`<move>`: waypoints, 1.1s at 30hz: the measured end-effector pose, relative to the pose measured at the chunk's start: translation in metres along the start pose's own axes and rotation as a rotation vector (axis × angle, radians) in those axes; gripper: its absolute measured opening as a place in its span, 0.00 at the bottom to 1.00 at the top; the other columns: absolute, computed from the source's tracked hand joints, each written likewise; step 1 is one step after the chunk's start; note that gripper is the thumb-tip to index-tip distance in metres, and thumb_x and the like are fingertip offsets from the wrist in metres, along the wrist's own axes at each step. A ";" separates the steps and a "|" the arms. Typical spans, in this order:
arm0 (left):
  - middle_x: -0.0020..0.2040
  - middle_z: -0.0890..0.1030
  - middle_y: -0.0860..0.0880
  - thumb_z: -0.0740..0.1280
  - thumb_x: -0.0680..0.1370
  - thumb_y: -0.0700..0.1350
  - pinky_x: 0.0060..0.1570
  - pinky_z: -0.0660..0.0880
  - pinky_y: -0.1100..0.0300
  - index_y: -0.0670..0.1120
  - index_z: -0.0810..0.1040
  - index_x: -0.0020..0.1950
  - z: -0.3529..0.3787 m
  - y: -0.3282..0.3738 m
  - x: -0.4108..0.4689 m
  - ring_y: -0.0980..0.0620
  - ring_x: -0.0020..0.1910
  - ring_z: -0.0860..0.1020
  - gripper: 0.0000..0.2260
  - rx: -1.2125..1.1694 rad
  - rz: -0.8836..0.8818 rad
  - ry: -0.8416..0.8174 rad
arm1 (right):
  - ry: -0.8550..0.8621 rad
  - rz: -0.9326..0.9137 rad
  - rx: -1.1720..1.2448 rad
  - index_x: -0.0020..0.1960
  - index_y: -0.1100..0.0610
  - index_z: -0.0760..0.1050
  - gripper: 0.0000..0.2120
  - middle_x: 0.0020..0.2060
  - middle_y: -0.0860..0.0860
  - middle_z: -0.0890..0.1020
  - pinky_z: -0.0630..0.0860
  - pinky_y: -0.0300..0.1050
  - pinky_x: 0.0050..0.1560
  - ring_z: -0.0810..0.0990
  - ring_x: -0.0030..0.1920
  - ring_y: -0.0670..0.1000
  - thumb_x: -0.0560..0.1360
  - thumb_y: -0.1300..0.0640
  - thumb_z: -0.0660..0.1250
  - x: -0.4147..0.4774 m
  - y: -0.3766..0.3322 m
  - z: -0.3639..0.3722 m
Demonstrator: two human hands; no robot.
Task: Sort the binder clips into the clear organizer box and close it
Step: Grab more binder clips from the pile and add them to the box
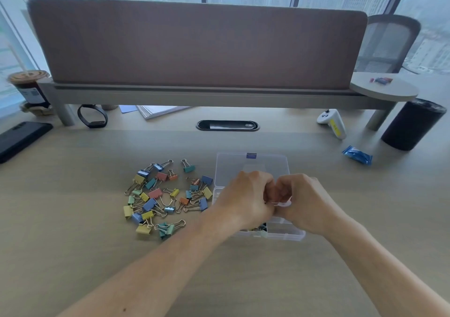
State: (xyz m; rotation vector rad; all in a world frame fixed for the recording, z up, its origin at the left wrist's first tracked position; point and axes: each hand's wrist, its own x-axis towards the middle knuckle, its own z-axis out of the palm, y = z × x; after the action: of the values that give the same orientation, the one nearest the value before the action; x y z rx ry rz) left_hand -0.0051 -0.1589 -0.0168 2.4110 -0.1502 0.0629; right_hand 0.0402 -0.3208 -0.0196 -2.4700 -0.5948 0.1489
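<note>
The left hand (243, 200) and right hand (306, 202) are meeting knuckle to knuckle over the clear organizer box (287, 235), fingers curled. The right is pinching a small pale piece (283, 204); whether the left is gripping anything is hidden. The box is lying open on the desk (73, 219), its lid (253, 166) folded back. A few sorted clips (258, 228) are showing in the near compartment, but most binder clips (158, 195) are lying heaped just left of it, so sorting is looking barely begun, with closing yet to come
</note>
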 end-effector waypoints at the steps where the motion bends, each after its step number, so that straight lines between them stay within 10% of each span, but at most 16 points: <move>1: 0.39 0.82 0.52 0.69 0.70 0.40 0.43 0.82 0.49 0.50 0.81 0.45 0.001 0.000 0.000 0.49 0.40 0.81 0.07 0.007 0.005 0.010 | -0.012 0.004 -0.019 0.38 0.51 0.81 0.11 0.35 0.46 0.84 0.77 0.36 0.41 0.82 0.39 0.44 0.64 0.56 0.83 0.002 -0.001 0.000; 7: 0.41 0.82 0.54 0.69 0.73 0.41 0.45 0.81 0.53 0.50 0.81 0.47 -0.003 -0.004 -0.003 0.53 0.42 0.81 0.06 -0.019 0.043 0.009 | -0.001 -0.007 -0.041 0.37 0.50 0.79 0.14 0.34 0.45 0.83 0.76 0.37 0.38 0.81 0.38 0.46 0.63 0.52 0.84 0.003 0.000 -0.001; 11: 0.42 0.81 0.56 0.68 0.78 0.39 0.41 0.72 0.74 0.49 0.81 0.49 -0.034 -0.022 -0.005 0.62 0.42 0.78 0.05 0.048 0.048 0.061 | -0.001 -0.041 -0.041 0.39 0.49 0.80 0.11 0.36 0.44 0.83 0.73 0.29 0.40 0.80 0.39 0.43 0.66 0.56 0.82 -0.001 0.001 -0.002; 19: 0.43 0.80 0.48 0.73 0.73 0.53 0.39 0.72 0.57 0.48 0.77 0.46 -0.097 -0.087 -0.007 0.46 0.44 0.79 0.10 0.560 -0.432 0.077 | 0.088 -0.066 0.075 0.41 0.46 0.80 0.08 0.37 0.42 0.84 0.76 0.33 0.47 0.79 0.44 0.40 0.72 0.54 0.78 -0.014 0.006 -0.001; 33: 0.43 0.82 0.47 0.74 0.70 0.46 0.32 0.71 0.61 0.47 0.79 0.44 -0.091 -0.077 -0.006 0.50 0.40 0.80 0.07 0.456 -0.470 -0.032 | 0.152 -0.070 0.141 0.40 0.45 0.81 0.10 0.38 0.37 0.84 0.72 0.28 0.46 0.80 0.46 0.39 0.76 0.58 0.74 -0.019 0.008 0.009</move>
State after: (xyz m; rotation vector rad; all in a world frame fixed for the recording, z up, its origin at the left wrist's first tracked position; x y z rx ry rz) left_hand -0.0014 -0.0409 0.0002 2.8344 0.4652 -0.1749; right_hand 0.0242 -0.3303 -0.0317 -2.2963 -0.5842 -0.0237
